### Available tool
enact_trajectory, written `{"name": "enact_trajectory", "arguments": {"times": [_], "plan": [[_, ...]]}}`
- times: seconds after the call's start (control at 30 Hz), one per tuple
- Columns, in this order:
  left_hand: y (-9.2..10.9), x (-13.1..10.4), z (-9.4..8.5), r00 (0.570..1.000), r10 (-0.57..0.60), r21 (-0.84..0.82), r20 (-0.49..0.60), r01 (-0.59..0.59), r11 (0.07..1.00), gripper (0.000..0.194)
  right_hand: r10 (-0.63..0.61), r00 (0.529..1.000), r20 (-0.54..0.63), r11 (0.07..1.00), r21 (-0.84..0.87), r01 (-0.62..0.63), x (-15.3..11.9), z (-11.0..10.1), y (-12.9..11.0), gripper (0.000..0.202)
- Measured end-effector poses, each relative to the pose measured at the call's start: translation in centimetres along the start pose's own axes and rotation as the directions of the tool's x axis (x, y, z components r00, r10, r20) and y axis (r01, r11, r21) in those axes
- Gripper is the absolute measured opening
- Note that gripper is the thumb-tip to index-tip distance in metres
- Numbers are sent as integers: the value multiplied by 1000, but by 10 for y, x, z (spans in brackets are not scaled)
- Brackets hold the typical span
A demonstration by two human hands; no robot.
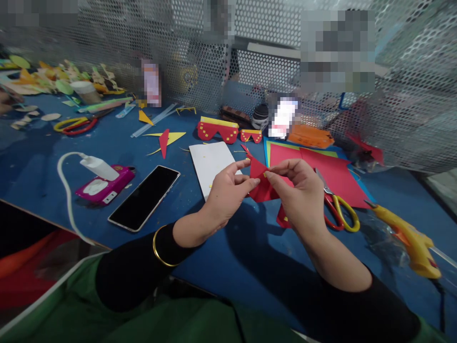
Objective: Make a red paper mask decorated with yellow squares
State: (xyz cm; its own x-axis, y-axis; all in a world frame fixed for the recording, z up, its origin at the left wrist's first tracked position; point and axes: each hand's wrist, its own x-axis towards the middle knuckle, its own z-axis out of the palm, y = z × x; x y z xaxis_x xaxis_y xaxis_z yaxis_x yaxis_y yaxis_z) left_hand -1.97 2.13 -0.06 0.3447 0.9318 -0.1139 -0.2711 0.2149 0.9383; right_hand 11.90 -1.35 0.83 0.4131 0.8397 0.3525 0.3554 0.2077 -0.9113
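A folded red paper piece [262,190] is held up between both hands above the blue table. My left hand [229,191] pinches its left side between thumb and fingers. On its right side, my right hand [298,188] is closed, with thumb and forefinger meeting at a tiny yellow square [265,175] on the paper. Part of the red paper is hidden behind my right fingers, and a lower red portion with a yellow square shows beneath them. Behind my left hand lies a white sheet [214,159]. Red glasses-shaped cutouts with yellow squares [217,132] stand farther back.
Scissors [339,209] and a yellow glue gun [410,238] lie at the right, beside red sheets [332,176]. A black phone [144,199] and a purple power adapter [107,186] with a white cable are at the left. A perforated metal screen [200,62] stands behind the table.
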Motion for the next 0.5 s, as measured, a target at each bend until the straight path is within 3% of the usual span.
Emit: {"name": "enact_trajectory", "arguments": {"times": [0.13,0.3,0.4,0.5], "plan": [[2,1,0,1000,-9,-42,0,9,999,56,11,999,38,1000,10,-11,4,-6,1,17],[5,1,0,999,-47,-87,-15,46,995,54,123,964,235,992,-36,-117,15,-19,5,31],[3,2,0,998,-68,-31,-18,67,997,52,126,954,274,991,-66,-112,18,-24,6,34],[0,4,-2,991,61,82,-118,-51,995,50,66,960,271,993,-116,-35,19,-28,4,28]]}}
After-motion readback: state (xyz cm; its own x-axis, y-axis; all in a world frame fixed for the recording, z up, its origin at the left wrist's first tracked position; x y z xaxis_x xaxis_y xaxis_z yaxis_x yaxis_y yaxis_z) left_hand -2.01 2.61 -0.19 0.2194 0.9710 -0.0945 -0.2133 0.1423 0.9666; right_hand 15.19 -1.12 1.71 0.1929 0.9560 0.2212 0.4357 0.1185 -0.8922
